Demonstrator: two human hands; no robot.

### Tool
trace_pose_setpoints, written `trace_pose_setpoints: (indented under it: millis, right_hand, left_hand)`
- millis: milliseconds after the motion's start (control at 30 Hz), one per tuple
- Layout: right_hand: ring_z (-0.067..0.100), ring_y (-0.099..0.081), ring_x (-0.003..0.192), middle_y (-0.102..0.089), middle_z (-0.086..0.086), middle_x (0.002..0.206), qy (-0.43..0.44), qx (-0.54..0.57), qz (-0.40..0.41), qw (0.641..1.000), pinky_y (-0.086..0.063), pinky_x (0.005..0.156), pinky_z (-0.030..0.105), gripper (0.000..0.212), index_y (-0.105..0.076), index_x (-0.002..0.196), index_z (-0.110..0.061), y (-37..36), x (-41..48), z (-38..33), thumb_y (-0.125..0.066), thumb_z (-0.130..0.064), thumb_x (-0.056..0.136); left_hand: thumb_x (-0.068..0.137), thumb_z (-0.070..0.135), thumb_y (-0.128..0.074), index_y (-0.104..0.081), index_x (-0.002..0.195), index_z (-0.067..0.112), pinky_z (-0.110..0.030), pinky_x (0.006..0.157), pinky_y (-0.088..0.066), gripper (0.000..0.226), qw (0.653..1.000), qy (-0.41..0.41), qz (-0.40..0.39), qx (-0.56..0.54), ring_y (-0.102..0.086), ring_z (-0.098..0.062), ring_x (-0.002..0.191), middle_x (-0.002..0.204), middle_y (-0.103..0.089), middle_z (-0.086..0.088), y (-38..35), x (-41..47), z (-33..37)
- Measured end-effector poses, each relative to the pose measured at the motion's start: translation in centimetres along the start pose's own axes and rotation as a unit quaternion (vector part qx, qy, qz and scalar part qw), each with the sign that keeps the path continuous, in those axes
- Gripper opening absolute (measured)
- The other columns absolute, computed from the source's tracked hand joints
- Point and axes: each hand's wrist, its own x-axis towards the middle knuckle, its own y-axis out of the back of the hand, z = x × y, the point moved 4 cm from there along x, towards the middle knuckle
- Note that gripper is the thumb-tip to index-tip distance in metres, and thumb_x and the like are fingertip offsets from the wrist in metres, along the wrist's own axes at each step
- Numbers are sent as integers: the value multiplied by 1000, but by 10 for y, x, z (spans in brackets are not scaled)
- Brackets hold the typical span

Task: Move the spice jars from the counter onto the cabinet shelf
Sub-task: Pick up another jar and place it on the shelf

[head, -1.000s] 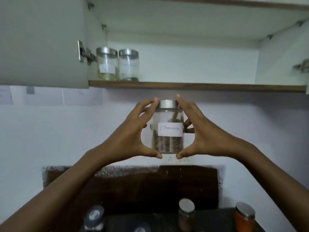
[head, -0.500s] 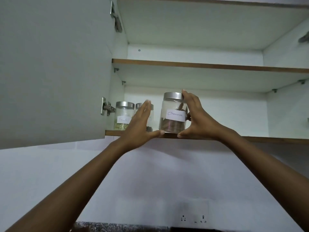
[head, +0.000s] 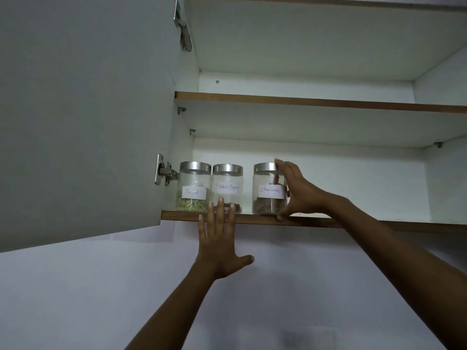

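A cinnamon jar [head: 269, 188] stands upright on the lower shelf [head: 379, 224] of an open wall cabinet, near the front edge. Its long axis is vertical, the steel lid is on top and the handwritten label faces the camera. The right hand [head: 300, 193] grips it from the right side: the forefinger lies over the lid's rim, the other fingers curl behind the glass, and the thumb sits low by the base at the shelf's edge.

The left hand [head: 218, 243] is raised flat below and to the left, its fingers straight and spread, pointing upward, holding nothing. Its fingertips overlap the shelf's front edge and the foot of the pepper jar [head: 227, 183]; whether they touch either cannot be told.

The pepper jar stands just left of the cinnamon jar with a narrow gap between them. The fennel jar [head: 194, 185] is close against the pepper jar's left, at the cabinet's side wall. Both are upright with their labels facing forward.

The door [head: 83, 117] hangs open at far left on a metal hinge [head: 164, 173]. To the right of the cinnamon jar is bare white shelf. An upper shelf [head: 328, 103] runs above, and a pale wall [head: 278, 286] lies below the cabinet.
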Motion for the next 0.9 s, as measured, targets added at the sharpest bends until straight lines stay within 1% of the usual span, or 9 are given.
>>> trace_pose_setpoints:
  millis: [133,267,367,467,533,633,700,800,900]
  right_hand:
    - [18,-21,138,-7,1,153,-24,62,38,997,-28,106,28,114,-6,148,-17,-11,11,7,-84,-28,65]
    - [16,-27,136,-12,0,154,-35,69,103,992,-30,99,29,102,-10,147,-16,-25,19,3,-78,-29,73]
    - [17,-27,137,-6,-3,156,-33,45,116,992,-33,100,35,101,-6,148,-19,-36,23,-1,-75,-33,75]
    - [19,-22,140,5,-3,158,-40,17,115,992,-34,102,40,102,4,149,-24,-41,24,-4,-70,-35,79]
    - [21,-15,143,15,0,157,-41,26,107,993,-31,103,37,105,12,148,-23,-45,21,-6,-68,-34,81]
    - [23,-1,144,28,2,153,-65,54,106,991,-21,111,36,108,21,145,-20,-51,5,-8,-66,-36,83]
    - [21,3,144,29,-1,153,-72,39,112,990,-15,113,37,107,22,144,-19,-55,-14,-11,-63,-40,84]
    - [17,0,144,26,-1,154,-71,-17,85,994,-17,113,36,100,17,146,-16,-55,-48,-17,-56,-48,86]
    - [16,0,145,16,-2,157,-69,-78,29,994,-10,114,45,88,6,149,-18,-58,-92,-19,-45,-55,88]
  left_hand:
    - [67,82,-46,53,121,23,-42,90,43,127,1000,3,-5,13,56,-29,118,129,60,-5,-2,4,0]
    - [66,82,-47,50,123,23,-44,91,42,127,1000,3,-14,19,56,-30,118,129,59,-6,-4,4,0]
    - [66,83,-47,49,124,24,-44,90,43,127,1000,0,-18,25,56,-31,118,129,59,-6,-4,4,-1]
    - [66,82,-47,49,124,25,-44,90,43,126,1000,-1,-20,23,56,-31,117,128,61,-5,-5,5,-1]
    - [67,81,-48,49,124,25,-44,89,43,126,1000,-3,-22,16,57,-31,117,126,62,-5,-5,5,-1]
    - [68,80,-49,49,123,24,-44,87,44,126,1000,-6,-28,13,57,-32,115,124,63,-5,-5,6,-1]
    - [69,80,-49,49,124,23,-45,88,43,126,999,-10,-32,15,57,-33,114,124,63,-6,-5,6,-2]
    - [72,77,-49,39,134,20,-50,97,33,122,999,-11,-37,6,51,-33,120,132,55,-9,0,6,-3]
    - [82,73,-38,32,140,20,-52,103,26,105,996,-14,-56,-62,43,-31,130,143,45,-8,6,-4,8]
